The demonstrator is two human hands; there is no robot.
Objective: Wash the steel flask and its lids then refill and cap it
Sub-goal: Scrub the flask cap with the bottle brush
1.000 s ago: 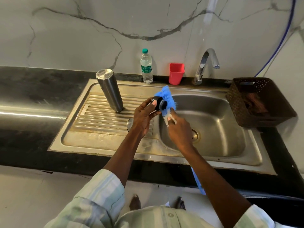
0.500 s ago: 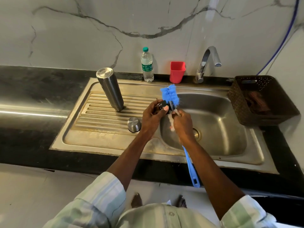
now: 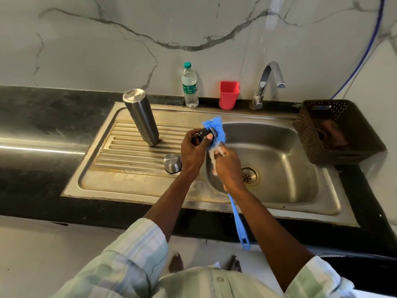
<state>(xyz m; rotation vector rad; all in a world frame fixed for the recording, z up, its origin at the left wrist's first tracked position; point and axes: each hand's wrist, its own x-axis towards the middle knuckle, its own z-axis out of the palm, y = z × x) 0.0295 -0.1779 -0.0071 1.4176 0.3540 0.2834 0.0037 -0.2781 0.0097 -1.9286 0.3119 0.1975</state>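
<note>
The steel flask (image 3: 141,117) stands upside down on the ribbed drainboard (image 3: 120,153), leaning a little. A steel cup lid (image 3: 171,163) sits mouth down on the drainboard just left of my left wrist. My left hand (image 3: 193,150) grips a small black inner lid (image 3: 205,133) above the basin's left edge. My right hand (image 3: 228,166) holds a blue bottle brush (image 3: 216,130) just below its bristles; the blue bristle head presses against the black lid. The brush's long blue handle (image 3: 239,224) runs down past my right wrist.
The steel sink basin (image 3: 279,160) with its drain lies under my right hand. At the back stand a plastic water bottle (image 3: 189,87), a red cup (image 3: 228,94) and the tap (image 3: 267,82), with no water running. A dark woven basket (image 3: 337,130) sits at the right on the black counter.
The brush head has shifted from above the lid to against its right side, and my hands have moved slightly while scrubbing. The flask and steel cup lid stay put.
</note>
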